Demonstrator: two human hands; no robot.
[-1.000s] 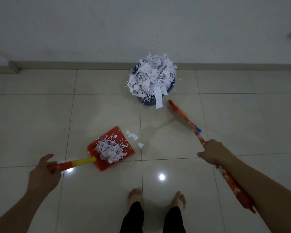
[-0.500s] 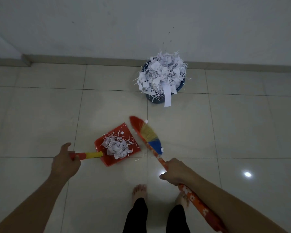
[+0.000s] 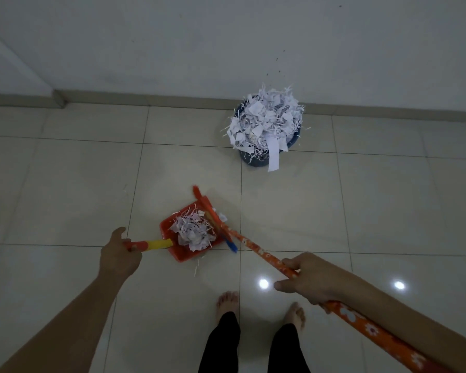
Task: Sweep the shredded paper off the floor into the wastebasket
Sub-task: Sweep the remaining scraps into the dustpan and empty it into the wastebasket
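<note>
A red dustpan [image 3: 183,251] lies on the tiled floor with a heap of shredded paper [image 3: 193,231] in it. My left hand [image 3: 119,255] grips its red and yellow handle. My right hand [image 3: 308,281] holds the orange flowered broom [image 3: 256,247]; its bristle head rests along the pan's right edge, against the paper. A dark blue wastebasket [image 3: 254,160] stands by the wall, piled over its rim with white shreds [image 3: 265,122]. A few thin strips [image 3: 197,267] lie on the floor just in front of the pan.
My bare feet [image 3: 228,301] stand on the floor below the dustpan. A white wall with a grey skirting [image 3: 145,99] runs across the back. Ceiling lights reflect as bright spots on the glossy tiles [image 3: 264,283].
The broom swung from beside the basket to the dustpan's right edge, pushing the loose scraps in. The view shifted left, so the basket now sits to the right.
</note>
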